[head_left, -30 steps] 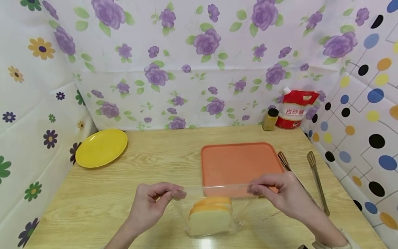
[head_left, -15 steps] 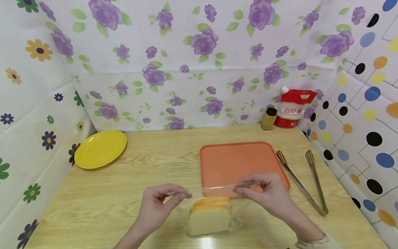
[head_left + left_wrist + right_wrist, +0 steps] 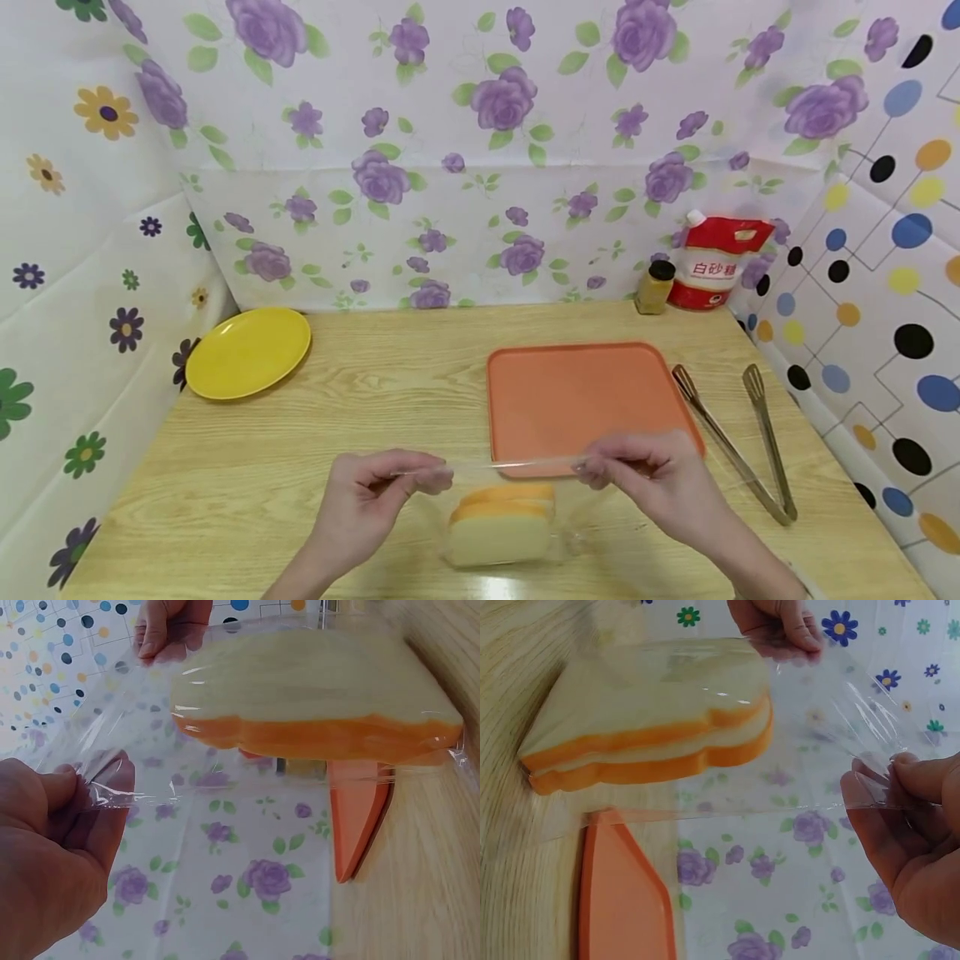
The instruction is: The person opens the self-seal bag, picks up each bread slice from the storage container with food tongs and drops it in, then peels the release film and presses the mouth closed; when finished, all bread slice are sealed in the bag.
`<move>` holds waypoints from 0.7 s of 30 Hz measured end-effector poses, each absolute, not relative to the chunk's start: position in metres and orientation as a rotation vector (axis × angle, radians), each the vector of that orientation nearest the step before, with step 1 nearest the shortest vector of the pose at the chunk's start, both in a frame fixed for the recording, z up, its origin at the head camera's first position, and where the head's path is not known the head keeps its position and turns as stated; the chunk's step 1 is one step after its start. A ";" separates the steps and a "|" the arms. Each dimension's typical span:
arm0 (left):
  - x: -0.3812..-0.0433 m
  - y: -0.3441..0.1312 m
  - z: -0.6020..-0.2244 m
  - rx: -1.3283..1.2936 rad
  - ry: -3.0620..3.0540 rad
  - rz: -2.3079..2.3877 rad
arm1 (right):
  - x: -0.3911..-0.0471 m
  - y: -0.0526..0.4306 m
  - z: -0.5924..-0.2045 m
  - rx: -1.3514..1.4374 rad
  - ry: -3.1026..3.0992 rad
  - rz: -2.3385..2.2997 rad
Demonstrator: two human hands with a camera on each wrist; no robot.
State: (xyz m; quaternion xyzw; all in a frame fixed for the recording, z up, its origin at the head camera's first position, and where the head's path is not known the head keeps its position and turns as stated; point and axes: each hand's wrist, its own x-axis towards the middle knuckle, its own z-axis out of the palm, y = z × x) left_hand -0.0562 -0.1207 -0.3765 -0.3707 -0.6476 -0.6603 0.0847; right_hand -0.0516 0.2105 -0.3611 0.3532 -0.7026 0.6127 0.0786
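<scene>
Two slices of bread (image 3: 500, 533) with orange crusts stand upright inside a clear plastic bag (image 3: 810, 742), close to the table's near edge. My left hand (image 3: 367, 504) pinches the bag's top edge at its left corner between thumb and fingers. At the opposite corner my right hand (image 3: 660, 479) pinches the same edge, so the film stretches taut between both hands above the bread. In the left wrist view the bread (image 3: 315, 690) shows through the film, with the left hand (image 3: 60, 840) gripping a bunched bit of plastic. The right wrist view shows the right hand (image 3: 915, 840) doing likewise.
Behind the bag lies an orange tray (image 3: 585, 400), with metal tongs (image 3: 772, 450) spread open at its right. A yellow plate (image 3: 249, 354) rests at the back left. A black-capped jar (image 3: 655, 287) and a red-and-white sugar pouch (image 3: 712, 265) stand at the back right.
My right hand has come inward to the left, and its grip on the bag's edge sits nearer the left hand. The bread stays in the bag at about the same place.
</scene>
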 end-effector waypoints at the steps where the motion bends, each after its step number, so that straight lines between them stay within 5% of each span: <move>1: -0.056 -0.123 -0.376 -1.123 -1.924 -1.974 | -0.052 0.209 -0.361 1.087 -2.079 1.841; 21: -0.062 -0.178 -0.353 -0.983 -2.083 -1.721 | -0.088 0.166 -0.337 1.242 -2.203 1.631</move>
